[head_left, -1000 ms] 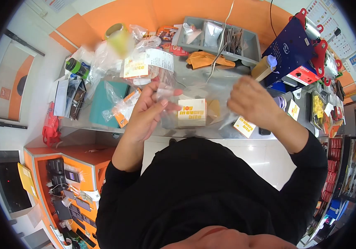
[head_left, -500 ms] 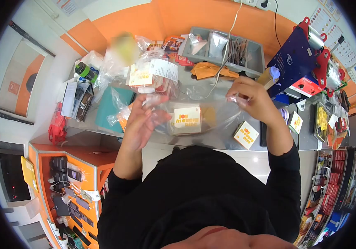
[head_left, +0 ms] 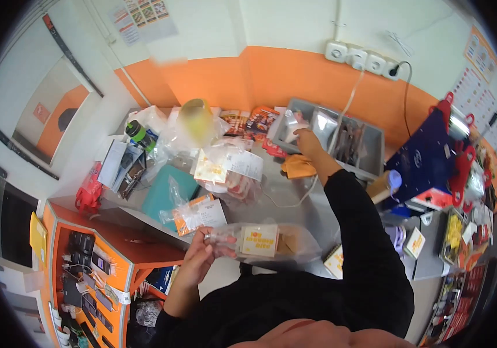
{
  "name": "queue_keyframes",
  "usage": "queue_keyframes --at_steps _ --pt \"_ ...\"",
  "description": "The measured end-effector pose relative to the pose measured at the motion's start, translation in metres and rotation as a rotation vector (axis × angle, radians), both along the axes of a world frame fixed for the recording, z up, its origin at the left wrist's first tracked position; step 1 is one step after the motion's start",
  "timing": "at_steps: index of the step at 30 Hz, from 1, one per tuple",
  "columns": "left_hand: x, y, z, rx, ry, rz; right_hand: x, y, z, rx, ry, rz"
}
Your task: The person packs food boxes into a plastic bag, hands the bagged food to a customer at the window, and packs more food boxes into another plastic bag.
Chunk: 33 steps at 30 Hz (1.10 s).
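My left hand (head_left: 199,258) has its fingers closed on the left end of a clear plastic bag (head_left: 305,236) at the counter's near edge. Inside the bag lie a white box (head_left: 259,240) with yellow and orange lettering and something brown (head_left: 287,243) beside it. My right hand (head_left: 307,141) is stretched out to the left compartment of a grey divided tray (head_left: 378,159). Its fingers are curled down by a whitish packet (head_left: 295,129); what they pinch, if anything, is too small to make out. Another lettered box (head_left: 334,262) is partly hidden by my right forearm.
A filled bag with a receipt (head_left: 244,164) stands behind the left hand, near a teal flat case (head_left: 170,188). An orange cloth (head_left: 298,167) and a white cable lie by the tray. A dark blue machine (head_left: 419,153) is at right, a green-topped bottle (head_left: 138,133) at left.
My right hand has let go of the bag's right side and moved up and away to the tray. My left hand still holds the bag, now lying flatter. The camera view has shifted.
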<state>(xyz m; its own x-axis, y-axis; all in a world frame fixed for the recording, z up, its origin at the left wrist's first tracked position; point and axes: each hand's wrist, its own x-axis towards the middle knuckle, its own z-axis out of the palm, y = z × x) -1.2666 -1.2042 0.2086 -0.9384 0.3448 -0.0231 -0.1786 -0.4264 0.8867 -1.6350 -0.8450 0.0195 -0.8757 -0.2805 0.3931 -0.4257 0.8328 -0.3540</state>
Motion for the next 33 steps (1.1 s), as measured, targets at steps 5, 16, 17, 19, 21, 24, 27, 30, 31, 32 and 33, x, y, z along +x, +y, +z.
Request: queue_keyframes --at_steps 5,16,17,19,21,24,27,30,31,32,33 --pt "0.002 -0.002 0.003 -0.039 -0.022 0.06 -0.043 -0.027 0.003 0.37 -0.11 -0.212" --pt "-0.002 -0.009 0.006 -0.084 -0.098 0.116 -0.095 0.01 0.04 0.408 -0.337 -0.103" --pt "-0.003 -0.009 0.006 -0.081 -0.098 0.115 -0.114 0.023 0.047 0.316 -0.329 -0.026" --pt "-0.006 -0.01 0.003 -0.071 -0.096 0.11 -0.118 0.033 0.067 0.231 -0.318 0.046" --pt "-0.009 -0.014 -0.002 -0.033 -0.07 0.061 -0.085 0.021 0.127 -0.686 -0.546 0.031" --pt "-0.013 -0.014 -0.002 0.003 -0.08 0.058 -0.076 0.019 0.141 -0.601 -0.336 0.074" --pt "-0.014 -0.009 0.0 0.003 -0.14 0.122 -0.087 0.022 0.092 -0.07 -0.315 0.147" --pt "-0.016 -0.007 0.0 0.012 -0.157 0.139 -0.095 -0.001 0.013 0.423 -0.282 0.026" --pt "-0.016 -0.006 0.001 0.011 -0.16 0.145 -0.075 -0.018 0.007 0.364 -0.273 -0.174" --pt "-0.016 -0.005 0.001 0.014 -0.151 0.14 -0.069 -0.025 0.004 0.335 -0.271 -0.267" --pt "-0.015 -0.005 0.002 0.016 -0.145 0.136 -0.064 -0.032 0.001 0.302 -0.268 -0.36"
